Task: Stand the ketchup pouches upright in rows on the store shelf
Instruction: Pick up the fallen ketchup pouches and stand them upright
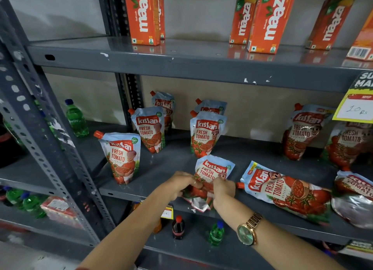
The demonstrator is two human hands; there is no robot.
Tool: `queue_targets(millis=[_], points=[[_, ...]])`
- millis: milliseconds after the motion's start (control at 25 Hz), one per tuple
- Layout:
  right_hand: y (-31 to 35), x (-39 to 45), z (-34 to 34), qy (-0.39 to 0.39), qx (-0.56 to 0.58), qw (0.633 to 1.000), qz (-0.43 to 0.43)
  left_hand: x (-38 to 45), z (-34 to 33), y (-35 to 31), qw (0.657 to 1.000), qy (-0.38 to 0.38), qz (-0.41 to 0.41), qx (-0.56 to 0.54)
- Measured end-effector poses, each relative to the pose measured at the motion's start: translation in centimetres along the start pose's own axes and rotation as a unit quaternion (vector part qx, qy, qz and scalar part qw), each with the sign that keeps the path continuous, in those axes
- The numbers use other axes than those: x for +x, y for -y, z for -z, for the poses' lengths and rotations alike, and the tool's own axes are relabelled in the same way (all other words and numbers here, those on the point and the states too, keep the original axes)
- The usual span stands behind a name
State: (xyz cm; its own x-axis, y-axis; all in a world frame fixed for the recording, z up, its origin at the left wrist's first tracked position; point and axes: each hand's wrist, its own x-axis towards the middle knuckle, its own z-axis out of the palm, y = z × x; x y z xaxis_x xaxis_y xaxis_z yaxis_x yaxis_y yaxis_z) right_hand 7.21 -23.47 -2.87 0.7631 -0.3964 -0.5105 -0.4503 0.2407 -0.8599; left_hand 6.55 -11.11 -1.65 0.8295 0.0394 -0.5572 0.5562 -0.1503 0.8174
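Both hands grip one Kissan ketchup pouch [212,171] at the front edge of the middle grey shelf [161,168]. My left hand [181,184] pinches its lower left side and my right hand [223,189] its lower right; the crumpled base hangs over the edge. Several pouches stand upright behind: one at front left [121,156], two in a left row [150,128], two in a middle row [205,133]. A large pouch [286,191] lies flat just right of my right hand.
More pouches lean or lie at the far right [302,130]. Maaza juice cartons [270,19] stand on the shelf above. A yellow price tag [355,110] hangs from that shelf's edge. Green and cola bottles [177,227] stand on the shelf below, a Sprite bottle [76,118] left.
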Motion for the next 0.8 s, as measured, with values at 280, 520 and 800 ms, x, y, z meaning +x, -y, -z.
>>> queue_targets(millis=[280,520,800], points=[[0.8,-1.3,-2.9,0.156,-0.015,0.963,0.219,-0.5,3.8,0.0,0.969,-0.164,-0.166,-0.083],[0.7,-0.4,-4.4,0.236,-0.141,0.91,0.31,-0.2,5.8,2.6,0.953,-0.212,-0.217,0.005],[2.2,1.2,-1.0,0.122,-0.149,0.905,0.378,-0.8,4.2,2.4,0.984,-0.17,-0.009,-0.05]])
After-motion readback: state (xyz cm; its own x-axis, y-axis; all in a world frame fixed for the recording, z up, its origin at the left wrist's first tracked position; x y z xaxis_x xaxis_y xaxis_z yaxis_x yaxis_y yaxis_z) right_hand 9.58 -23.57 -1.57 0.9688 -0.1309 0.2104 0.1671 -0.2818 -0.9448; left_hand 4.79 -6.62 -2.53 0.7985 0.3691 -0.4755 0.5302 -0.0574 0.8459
